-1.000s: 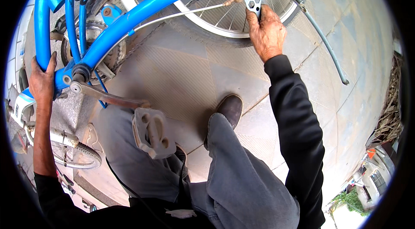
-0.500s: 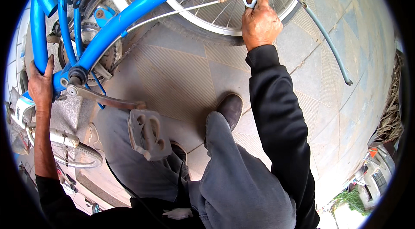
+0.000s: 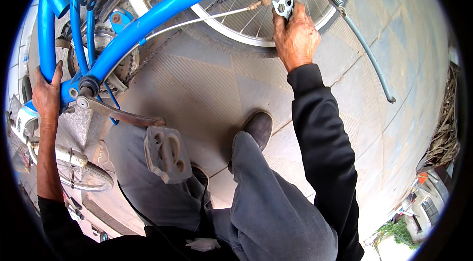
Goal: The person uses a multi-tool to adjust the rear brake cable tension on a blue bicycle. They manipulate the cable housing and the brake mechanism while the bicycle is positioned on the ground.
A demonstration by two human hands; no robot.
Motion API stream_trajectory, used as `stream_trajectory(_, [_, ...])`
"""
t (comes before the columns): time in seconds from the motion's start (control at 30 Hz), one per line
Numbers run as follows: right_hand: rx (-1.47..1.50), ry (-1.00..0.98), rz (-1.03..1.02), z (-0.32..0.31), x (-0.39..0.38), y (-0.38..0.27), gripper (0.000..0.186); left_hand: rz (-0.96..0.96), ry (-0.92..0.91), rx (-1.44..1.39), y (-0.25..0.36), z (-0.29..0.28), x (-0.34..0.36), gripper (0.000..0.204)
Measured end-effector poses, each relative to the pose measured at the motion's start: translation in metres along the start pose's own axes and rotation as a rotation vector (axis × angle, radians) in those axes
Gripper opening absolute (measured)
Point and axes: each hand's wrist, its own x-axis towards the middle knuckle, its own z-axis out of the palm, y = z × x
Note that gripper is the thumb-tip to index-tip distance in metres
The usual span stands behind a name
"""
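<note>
The bicycle frame (image 3: 162,15) is metal under glossy blue paint. The flat multi-hole wrench (image 3: 282,2) in the right hand (image 3: 295,37) is bare, dull silvery metal. The wheel rim (image 3: 231,37) looks like smooth, pale metal with thin shiny spokes, the tyre matt black rubber. The crank arm (image 3: 120,113) is worn, brownish metal; the pedal (image 3: 167,155) is matt grey, scuffed. The sleeve (image 3: 322,138) is soft black cloth, the trousers (image 3: 276,212) matt grey cloth. The floor (image 3: 197,88) is rough, ribbed grey paving.
</note>
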Motion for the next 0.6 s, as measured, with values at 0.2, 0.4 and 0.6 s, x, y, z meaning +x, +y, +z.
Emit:
stream_trajectory(0.2, [0.07,-0.013,-0.058,-0.013,-0.009,0.004,0.058,0.023,0.004,0.019,0.001,-0.002,-0.002,0.065])
stream_trajectory(0.4, [0.189,0.149,-0.128,-0.027,-0.011,0.014,0.046,0.04,0.078,0.033,-0.003,0.003,-0.002,0.068])
stream_trajectory(0.6, [0.075,0.03,-0.098,-0.027,-0.013,0.015,0.034,0.033,0.032,0.023,-0.003,0.003,-0.002,0.07])
